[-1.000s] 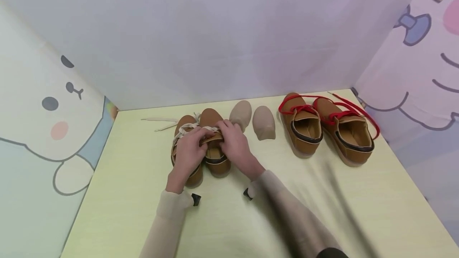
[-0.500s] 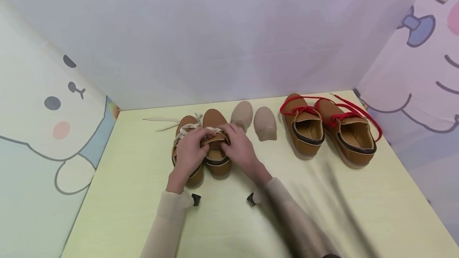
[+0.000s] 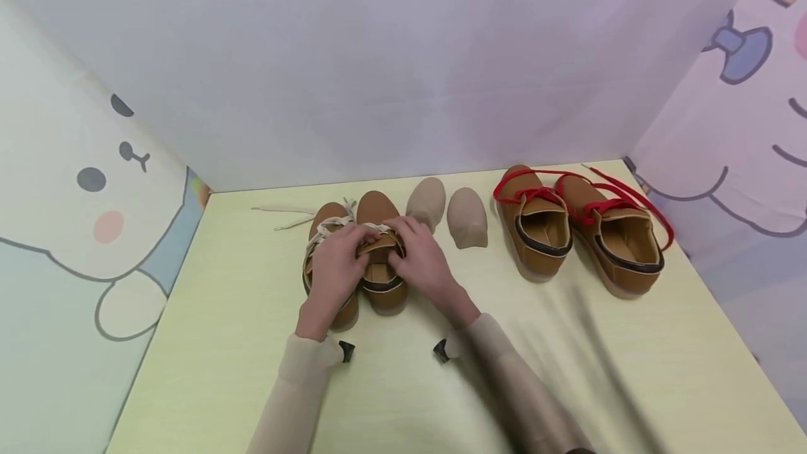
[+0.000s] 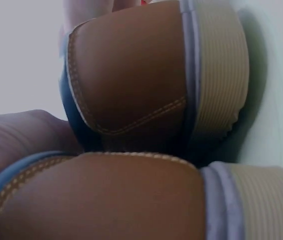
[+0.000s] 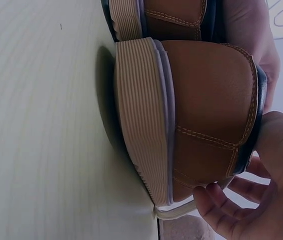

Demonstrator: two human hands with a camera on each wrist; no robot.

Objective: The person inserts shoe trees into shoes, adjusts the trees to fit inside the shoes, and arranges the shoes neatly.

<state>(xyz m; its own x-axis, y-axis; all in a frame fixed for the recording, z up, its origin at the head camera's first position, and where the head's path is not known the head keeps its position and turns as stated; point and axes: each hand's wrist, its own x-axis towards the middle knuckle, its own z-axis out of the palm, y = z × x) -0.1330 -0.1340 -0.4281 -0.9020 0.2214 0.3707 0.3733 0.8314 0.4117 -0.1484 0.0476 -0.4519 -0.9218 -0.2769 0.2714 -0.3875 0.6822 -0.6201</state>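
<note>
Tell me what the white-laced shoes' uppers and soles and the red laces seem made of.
Uppers: probably leather or imitation leather, smooth, with stitched seams.
Soles: likely rubber, matte, finely ribbed.
Red laces: apparently textile, limp and looped; weave too small to see.

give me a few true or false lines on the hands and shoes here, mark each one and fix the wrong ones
1. The left hand and right hand are both at the white-laced shoes. True.
2. Two beige inserts sit between those and the red-laced shoes. True.
3. The red-laced shoes lie on their sides. False: they stand upright on the table.
4. Both pairs are bright blue. False: they are mainly brown.
</note>
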